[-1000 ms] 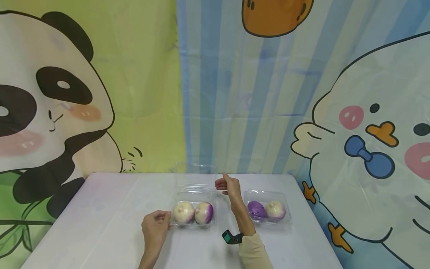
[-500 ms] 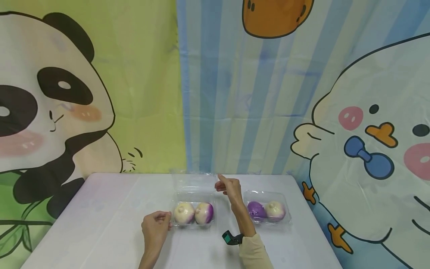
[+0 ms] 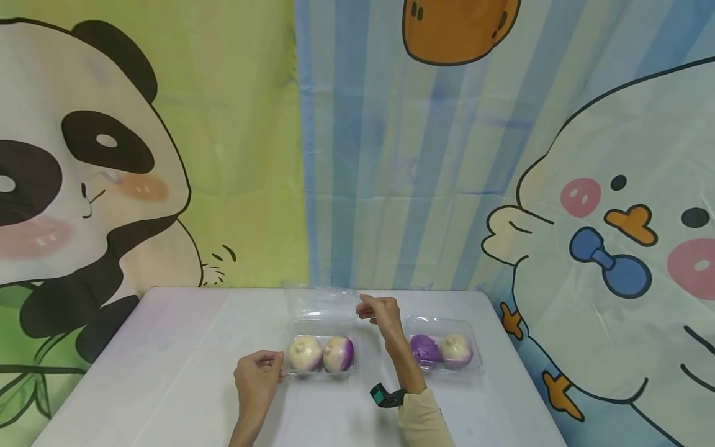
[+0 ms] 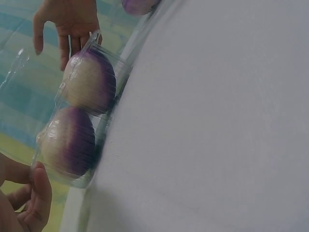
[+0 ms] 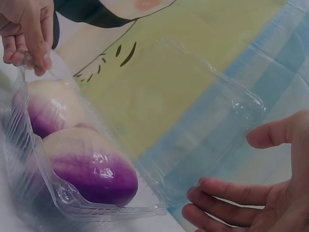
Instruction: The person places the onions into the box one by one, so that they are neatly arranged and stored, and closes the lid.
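Observation:
A clear plastic clamshell box (image 3: pixel 322 374) stands mid-table with two white-and-purple turnips (image 3: pixel 305 354) (image 3: pixel 338 354) side by side in it. Its hinged lid (image 3: pixel 321 304) is raised and leans back, away from the person. My left hand (image 3: pixel 257 379) pinches the box's front left corner between thumb and fingers, as the right wrist view also shows. Beside the lid's right edge is my right hand (image 3: pixel 382 313). In the right wrist view its thumb (image 5: pixel 270 134) and fingers (image 5: pixel 231 193) are spread apart near the lid; whether they touch it I cannot tell.
To the right sits a second clear plastic box (image 3: pixel 475 335) with a purple turnip (image 3: pixel 426 349) and a whitish one (image 3: pixel 456 349). Both boxes are on a white table (image 3: pixel 184 360). A curtain (image 3: pixel 368 155) with cartoon animals hangs behind the table's far edge.
The lid has tilted farther back from a more upright stance. My right hand's thumb has lowered slightly. The left hand stays at the box's corner, and the turnips have not moved.

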{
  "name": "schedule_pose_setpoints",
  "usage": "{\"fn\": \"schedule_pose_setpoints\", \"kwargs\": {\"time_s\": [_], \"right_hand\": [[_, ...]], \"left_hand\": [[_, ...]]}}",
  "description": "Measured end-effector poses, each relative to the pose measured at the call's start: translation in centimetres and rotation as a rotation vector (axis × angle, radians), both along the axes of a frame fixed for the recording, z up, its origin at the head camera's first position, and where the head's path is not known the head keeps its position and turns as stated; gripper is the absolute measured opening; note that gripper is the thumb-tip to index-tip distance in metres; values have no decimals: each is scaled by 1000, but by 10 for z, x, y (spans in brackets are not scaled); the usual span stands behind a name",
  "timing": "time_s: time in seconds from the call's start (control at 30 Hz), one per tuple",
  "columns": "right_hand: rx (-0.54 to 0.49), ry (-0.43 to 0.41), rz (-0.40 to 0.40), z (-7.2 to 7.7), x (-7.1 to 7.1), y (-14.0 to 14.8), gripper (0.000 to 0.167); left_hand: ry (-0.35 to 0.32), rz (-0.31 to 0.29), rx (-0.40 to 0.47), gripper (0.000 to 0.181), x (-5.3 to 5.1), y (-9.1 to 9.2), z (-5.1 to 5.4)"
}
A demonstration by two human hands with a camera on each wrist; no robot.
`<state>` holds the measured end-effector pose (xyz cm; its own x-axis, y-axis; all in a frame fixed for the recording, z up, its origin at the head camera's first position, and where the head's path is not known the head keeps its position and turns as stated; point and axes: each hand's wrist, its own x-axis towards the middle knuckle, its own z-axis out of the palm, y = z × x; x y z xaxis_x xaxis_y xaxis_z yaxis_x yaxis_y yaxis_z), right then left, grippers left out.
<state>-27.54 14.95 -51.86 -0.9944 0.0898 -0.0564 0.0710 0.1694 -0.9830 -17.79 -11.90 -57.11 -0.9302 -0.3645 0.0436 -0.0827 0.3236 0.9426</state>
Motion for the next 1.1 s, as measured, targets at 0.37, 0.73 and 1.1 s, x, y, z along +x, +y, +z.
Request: {"fn": "schedule_pose_setpoints", "kwargs": {"time_s": [0.37, 0.73, 1.1], "right_hand": [[57, 11, 51, 3, 2, 4, 40], [116, 19, 88, 4, 6, 7, 34], [151, 44, 115, 3, 8, 8, 36]], "left_hand": [[3, -4, -12, 17, 0, -1, 0], [-5, -5, -11, 17, 1, -1, 2], [7, -12, 3, 17, 1, -2, 0]]}}
